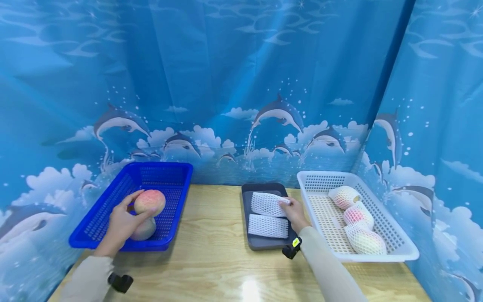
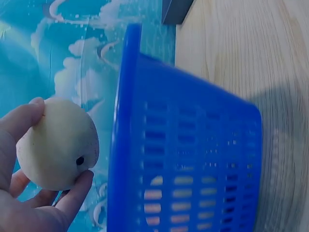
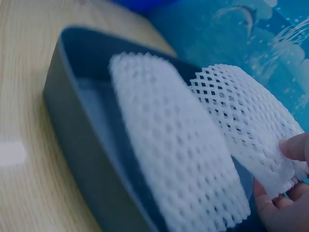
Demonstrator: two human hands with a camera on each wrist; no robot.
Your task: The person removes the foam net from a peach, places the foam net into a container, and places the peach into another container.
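My left hand (image 1: 122, 222) grips a pink and cream peach (image 1: 150, 202), raised over the blue basket (image 1: 179, 209). In the left wrist view the held peach (image 2: 58, 145) shows a small dark hollow at its stem end. Below it, a second peach (image 1: 144, 230) lies in that basket. With thumb and fingers my right hand (image 1: 296, 214) pinches one end of a white foam net sleeve (image 1: 266, 204) at the dark grey tray (image 1: 260, 242). Another foam net sleeve (image 3: 178, 145) lies flat in the tray, beside the pinched one (image 3: 246, 121).
To the right stands a white basket (image 1: 317, 218) holding several peaches in foam nets (image 1: 364, 243). The tray sits between the two baskets on the wooden table (image 1: 211, 235). A blue dolphin-print curtain (image 1: 226, 105) hangs behind the table and along its sides.
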